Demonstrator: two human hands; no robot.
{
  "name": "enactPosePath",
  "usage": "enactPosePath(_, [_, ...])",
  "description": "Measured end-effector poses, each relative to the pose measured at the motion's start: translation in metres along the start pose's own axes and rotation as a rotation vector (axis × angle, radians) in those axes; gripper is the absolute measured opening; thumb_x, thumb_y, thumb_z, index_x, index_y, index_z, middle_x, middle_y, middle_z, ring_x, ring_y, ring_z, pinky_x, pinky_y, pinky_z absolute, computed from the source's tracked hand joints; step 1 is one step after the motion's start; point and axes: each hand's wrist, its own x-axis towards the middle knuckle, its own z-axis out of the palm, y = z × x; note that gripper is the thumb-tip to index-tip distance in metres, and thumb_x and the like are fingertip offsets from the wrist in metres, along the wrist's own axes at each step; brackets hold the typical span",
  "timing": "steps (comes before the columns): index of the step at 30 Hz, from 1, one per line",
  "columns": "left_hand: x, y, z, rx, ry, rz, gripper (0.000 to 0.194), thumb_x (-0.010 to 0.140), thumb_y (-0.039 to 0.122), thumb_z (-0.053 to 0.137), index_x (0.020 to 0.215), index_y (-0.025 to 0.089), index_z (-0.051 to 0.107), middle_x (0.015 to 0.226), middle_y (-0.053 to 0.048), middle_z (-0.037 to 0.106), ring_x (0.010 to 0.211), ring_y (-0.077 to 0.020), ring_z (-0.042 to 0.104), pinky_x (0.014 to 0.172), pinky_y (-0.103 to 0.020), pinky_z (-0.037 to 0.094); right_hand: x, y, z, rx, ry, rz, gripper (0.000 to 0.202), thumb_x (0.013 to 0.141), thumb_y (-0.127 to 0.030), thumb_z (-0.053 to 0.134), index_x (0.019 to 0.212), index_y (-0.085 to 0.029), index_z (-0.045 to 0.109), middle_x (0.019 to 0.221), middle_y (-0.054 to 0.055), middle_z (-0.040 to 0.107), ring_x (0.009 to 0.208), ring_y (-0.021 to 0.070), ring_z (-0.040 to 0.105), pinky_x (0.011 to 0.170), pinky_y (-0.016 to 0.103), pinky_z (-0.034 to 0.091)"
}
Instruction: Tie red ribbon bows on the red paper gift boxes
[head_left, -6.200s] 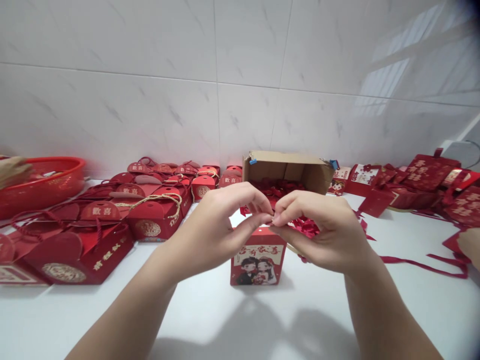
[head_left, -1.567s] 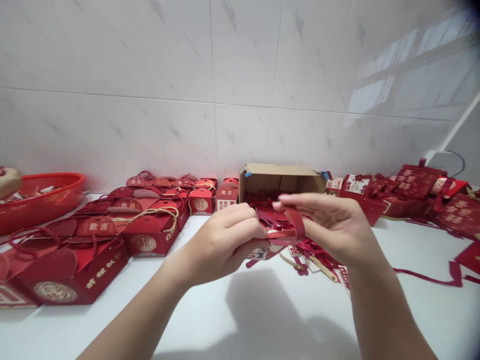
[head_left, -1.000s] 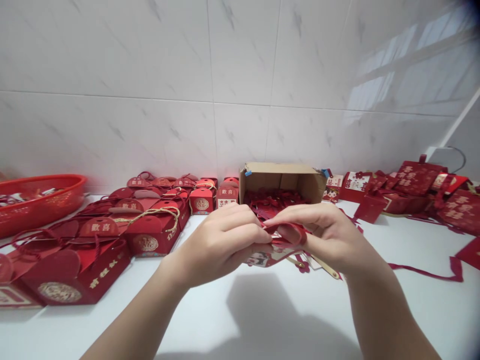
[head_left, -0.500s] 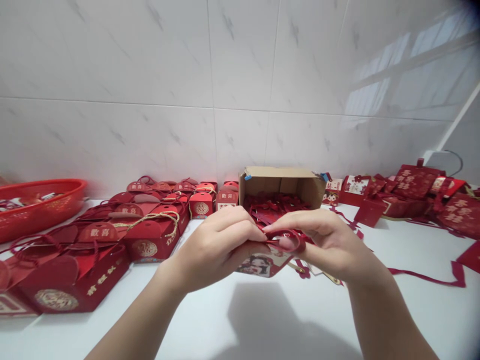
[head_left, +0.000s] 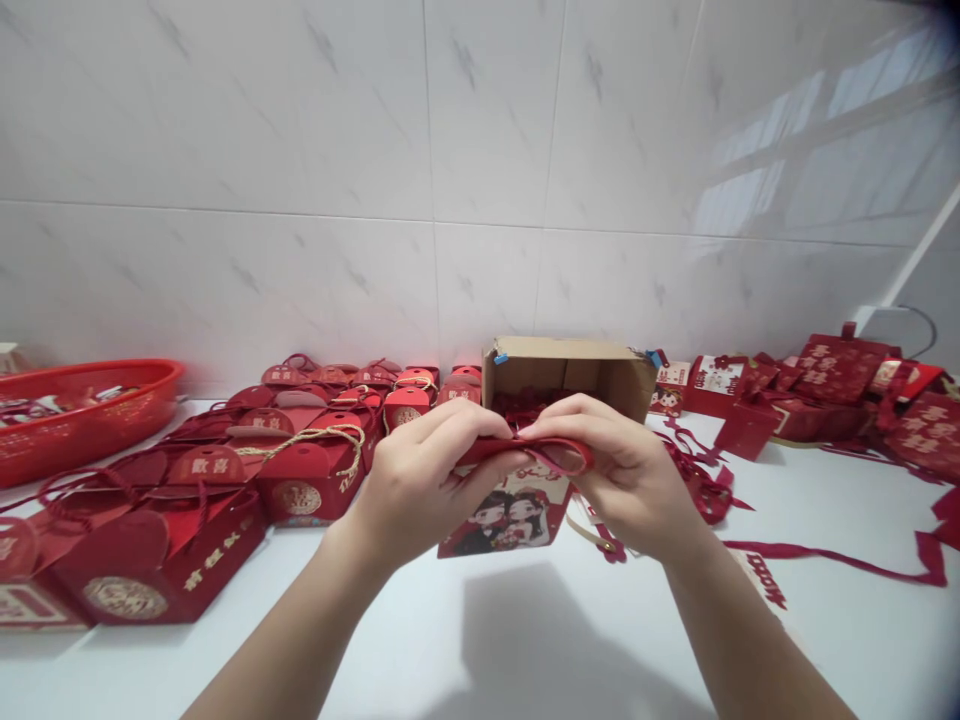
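Note:
A small red gift box [head_left: 514, 515] with a cartoon bridal couple on its front hangs above the white table, held in both hands. My left hand [head_left: 431, 485] pinches its folded top edge between thumb and fingers. On the other side my right hand [head_left: 626, 475] grips the same top edge, the fingertips of both hands nearly meeting. A red looped strip [head_left: 562, 457] curves beside my right thumb. Behind the hands lies an open cardboard box [head_left: 570, 350] on its side, with red ribbons inside, partly hidden by my fingers.
Rows of red gift boxes with handles [head_left: 161, 545] fill the left side. A red plastic basket [head_left: 142, 380] stands at far left. Red ribbon [head_left: 847, 565], a tag [head_left: 761, 580] and red bags [head_left: 840, 370] lie to the right. A tiled wall [head_left: 480, 150] rises behind.
The gift box has tilted so its printed front now shows more fully, lower between my hands. Both hands keep their hold on its top edge; my right hand has shifted slightly left.

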Motion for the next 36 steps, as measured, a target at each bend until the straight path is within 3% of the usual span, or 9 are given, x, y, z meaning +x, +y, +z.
enactPosePath(5, [0.001, -0.001, 0.001, -0.029, -0.023, -0.036, 0.02, 0.075, 0.014, 0.066, 0.094, 0.019, 0.064, 0.081, -0.002, 0.068, 0.067, -0.0094, 0.062, 0.059, -0.018, 0.054, 0.0, 0.001, 0.005, 0.042, 0.01, 0.014, 0.038, 0.077, -0.001, 0.049, 0.099, -0.027, 0.066, 0.095, 0.004, 0.054, 0.088, 0.0159, 0.056, 0.072, 0.028, 0.05])
enactPosePath(12, [0.001, 0.001, -0.001, -0.094, 0.006, -0.034, 0.014, 0.072, 0.013, 0.068, 0.085, 0.018, 0.068, 0.075, -0.002, 0.066, 0.064, -0.0094, 0.062, 0.056, -0.017, 0.053, -0.001, -0.001, 0.007, 0.014, 0.071, -0.05, 0.031, 0.08, -0.008, 0.052, 0.097, -0.028, 0.069, 0.103, 0.006, 0.052, 0.097, 0.0184, 0.055, 0.081, 0.031, 0.051])
enactPosePath(19, [0.0, 0.001, -0.002, -0.085, 0.015, -0.012, 0.008, 0.073, 0.014, 0.067, 0.08, 0.018, 0.066, 0.074, -0.002, 0.066, 0.066, -0.0097, 0.062, 0.06, -0.018, 0.054, -0.003, 0.001, 0.006, 0.053, 0.02, -0.055, 0.036, 0.081, -0.007, 0.051, 0.103, -0.03, 0.067, 0.117, 0.004, 0.06, 0.106, 0.0209, 0.057, 0.085, 0.035, 0.053])
enactPosePath(24, [0.0, 0.001, -0.002, -0.073, 0.033, 0.006, 0.007, 0.073, 0.011, 0.066, 0.075, 0.018, 0.065, 0.071, -0.002, 0.065, 0.064, -0.0098, 0.061, 0.06, -0.019, 0.054, -0.003, 0.001, 0.005, 0.032, 0.027, -0.083, 0.038, 0.081, -0.005, 0.049, 0.102, -0.03, 0.068, 0.104, 0.002, 0.068, 0.098, 0.0198, 0.062, 0.084, 0.036, 0.054])
enactPosePath(31, [0.001, 0.001, -0.001, -0.045, 0.049, -0.002, 0.006, 0.073, 0.012, 0.067, 0.075, 0.017, 0.065, 0.071, -0.002, 0.066, 0.065, -0.0105, 0.062, 0.062, -0.02, 0.054, -0.003, 0.0, 0.013, 0.078, 0.113, -0.036, 0.037, 0.078, -0.002, 0.053, 0.101, -0.027, 0.068, 0.103, 0.004, 0.067, 0.096, 0.0191, 0.062, 0.081, 0.033, 0.054])
enactPosePath(36, [0.0, 0.003, -0.001, -0.026, 0.05, -0.019, 0.007, 0.071, 0.011, 0.068, 0.075, 0.016, 0.065, 0.071, -0.002, 0.067, 0.064, -0.0106, 0.062, 0.062, -0.019, 0.053, -0.005, -0.001, 0.022, 0.189, 0.244, -0.027, 0.035, 0.076, -0.002, 0.056, 0.104, -0.024, 0.056, 0.097, 0.005, 0.065, 0.092, 0.018, 0.063, 0.08, 0.033, 0.055])
